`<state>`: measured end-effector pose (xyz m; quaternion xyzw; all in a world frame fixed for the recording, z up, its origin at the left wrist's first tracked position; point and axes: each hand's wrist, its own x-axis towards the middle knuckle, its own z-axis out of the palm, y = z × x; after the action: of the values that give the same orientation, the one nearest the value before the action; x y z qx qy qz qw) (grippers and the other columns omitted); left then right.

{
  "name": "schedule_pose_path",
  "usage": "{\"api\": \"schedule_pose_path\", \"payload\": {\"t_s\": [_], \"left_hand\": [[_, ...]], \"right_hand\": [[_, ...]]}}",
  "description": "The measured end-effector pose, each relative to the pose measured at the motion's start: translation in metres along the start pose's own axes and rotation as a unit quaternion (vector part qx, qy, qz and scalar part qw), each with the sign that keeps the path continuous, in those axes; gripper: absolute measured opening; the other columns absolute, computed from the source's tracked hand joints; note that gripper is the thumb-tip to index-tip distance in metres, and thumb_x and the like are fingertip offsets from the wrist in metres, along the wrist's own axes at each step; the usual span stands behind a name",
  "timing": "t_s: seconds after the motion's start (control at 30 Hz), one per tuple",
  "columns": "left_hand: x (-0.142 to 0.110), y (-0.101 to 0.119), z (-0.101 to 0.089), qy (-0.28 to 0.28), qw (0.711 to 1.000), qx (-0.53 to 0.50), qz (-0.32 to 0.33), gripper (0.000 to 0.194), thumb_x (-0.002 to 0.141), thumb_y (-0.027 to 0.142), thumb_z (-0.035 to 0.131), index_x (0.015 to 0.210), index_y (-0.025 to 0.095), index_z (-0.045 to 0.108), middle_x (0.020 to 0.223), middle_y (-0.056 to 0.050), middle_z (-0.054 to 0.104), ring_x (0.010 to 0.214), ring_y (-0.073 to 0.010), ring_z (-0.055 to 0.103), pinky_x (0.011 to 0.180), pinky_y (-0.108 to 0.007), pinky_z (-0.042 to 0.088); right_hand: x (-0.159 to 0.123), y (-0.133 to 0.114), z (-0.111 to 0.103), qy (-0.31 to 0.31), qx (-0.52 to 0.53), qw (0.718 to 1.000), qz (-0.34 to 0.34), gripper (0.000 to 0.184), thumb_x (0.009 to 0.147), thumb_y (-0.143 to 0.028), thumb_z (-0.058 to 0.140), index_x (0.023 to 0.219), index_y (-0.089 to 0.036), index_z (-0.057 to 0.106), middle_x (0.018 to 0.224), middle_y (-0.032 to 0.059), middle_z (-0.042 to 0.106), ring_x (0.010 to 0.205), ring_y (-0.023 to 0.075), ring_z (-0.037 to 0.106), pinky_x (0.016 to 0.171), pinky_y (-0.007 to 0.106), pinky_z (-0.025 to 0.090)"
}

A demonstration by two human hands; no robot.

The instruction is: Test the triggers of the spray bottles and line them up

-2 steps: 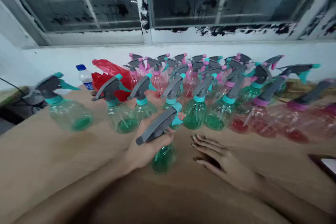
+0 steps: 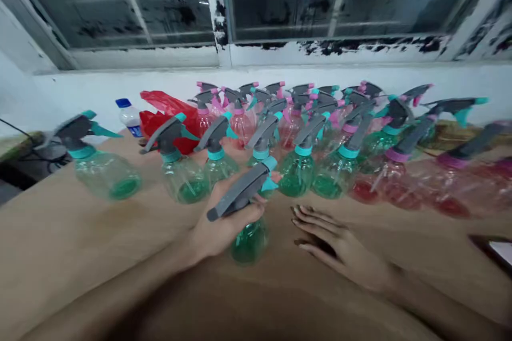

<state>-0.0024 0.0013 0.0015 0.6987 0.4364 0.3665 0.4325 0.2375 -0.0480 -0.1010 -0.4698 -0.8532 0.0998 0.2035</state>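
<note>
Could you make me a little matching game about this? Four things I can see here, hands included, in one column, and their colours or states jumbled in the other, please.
Column one
1. Left hand
2. Right hand
3. Held spray bottle
4. Plastic bag

Column two
A. Red and crumpled
B. Open, fingers forward, holding nothing
C. Green-bodied, dark grey on top
D. Closed in a grip

Right pairs: 1-D, 2-B, 3-C, 4-A

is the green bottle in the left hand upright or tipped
Upright: in the left hand, the green bottle has its gray spray head on top and base below.
</note>
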Motion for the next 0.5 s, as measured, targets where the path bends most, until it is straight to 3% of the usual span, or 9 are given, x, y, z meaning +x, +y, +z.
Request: {"api": "schedule_pose_path", "payload": {"t_s": [0.13,0.4,0.5], "left_hand": [[0.0016,0.0023,-0.0018,-0.025,0.999,0.008,0.027,0.007,0.067,0.023,0.056,0.073,0.023,0.059,0.072,0.003,0.062,0.068,-0.0158,0.057,0.062,-0.026,0.043],[0.0029,0.0071,-0.0002,-0.009,0.999,-0.007,0.047,0.019,0.065,0.021,0.057,0.084,0.021,0.059,0.071,0.002,0.062,0.07,-0.0159,0.058,0.065,-0.025,0.044],[0.003,0.0096,-0.0016,-0.005,0.998,0.005,0.056,0.012,0.065,0.021,0.056,0.078,0.02,0.057,0.069,0.002,0.061,0.071,-0.0158,0.058,0.066,-0.025,0.045]], "right_hand": [[-0.0004,0.0022,0.0017,0.006,0.007,1.0,-0.003,0.044,0.089,-0.037,0.048,0.132,-0.026,0.045,0.139,0.0013,0.045,0.13,0.022,0.038,0.105,0.044,0.038],[-0.001,0.0024,0.0034,0.008,0.008,1.0,-0.006,0.044,0.09,-0.036,0.047,0.132,-0.025,0.044,0.139,0.0029,0.045,0.13,0.0223,0.037,0.106,0.046,0.037],[-0.0011,0.0021,0.0026,0.003,0.006,1.0,-0.003,0.044,0.09,-0.037,0.047,0.132,-0.024,0.045,0.14,0.0031,0.044,0.131,0.0218,0.036,0.106,0.045,0.037]]}}
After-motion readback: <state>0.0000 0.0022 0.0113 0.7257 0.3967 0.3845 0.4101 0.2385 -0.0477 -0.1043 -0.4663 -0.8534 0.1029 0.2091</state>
